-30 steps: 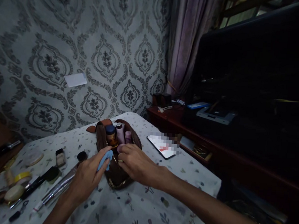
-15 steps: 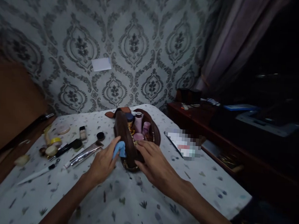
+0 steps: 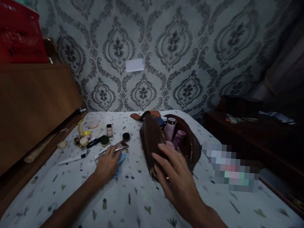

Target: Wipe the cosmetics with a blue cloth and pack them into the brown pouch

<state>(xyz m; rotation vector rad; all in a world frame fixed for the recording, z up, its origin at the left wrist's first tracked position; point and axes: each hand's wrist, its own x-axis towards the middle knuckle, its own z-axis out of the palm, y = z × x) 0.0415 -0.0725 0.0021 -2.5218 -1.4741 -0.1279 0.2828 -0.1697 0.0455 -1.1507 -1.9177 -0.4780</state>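
A brown zip bag [image 3: 149, 145] stands unzipped on the patterned cloth. Inside it are a pink bottle [image 3: 170, 129], a smaller pink bottle [image 3: 179, 137] and a dark blue lid [image 3: 160, 122]. My right hand [image 3: 177, 175] rests against the bag's near side, its fingers spread over the zip edge. To the left, my left hand [image 3: 107, 164] has a crumpled blue cloth [image 3: 120, 164] under its thumb side. Its fingertips reach a silver tube [image 3: 121, 145], partly covered by the hand. Whether they grip the tube is hidden.
Left of the tube lie a white pen-like stick [image 3: 72, 159], a black tube [image 3: 95, 142], a small bottle [image 3: 109, 130], a black lid [image 3: 126, 136] and a round compact [image 3: 93, 124]. A wooden cabinet [image 3: 31, 111] borders the left; a blurred packet [image 3: 232, 166] lies right.
My left hand has left the bag and moved left to the silver tube, taking the blue cloth along. My right hand stays at the bag, its fingers more spread. The view has turned left.
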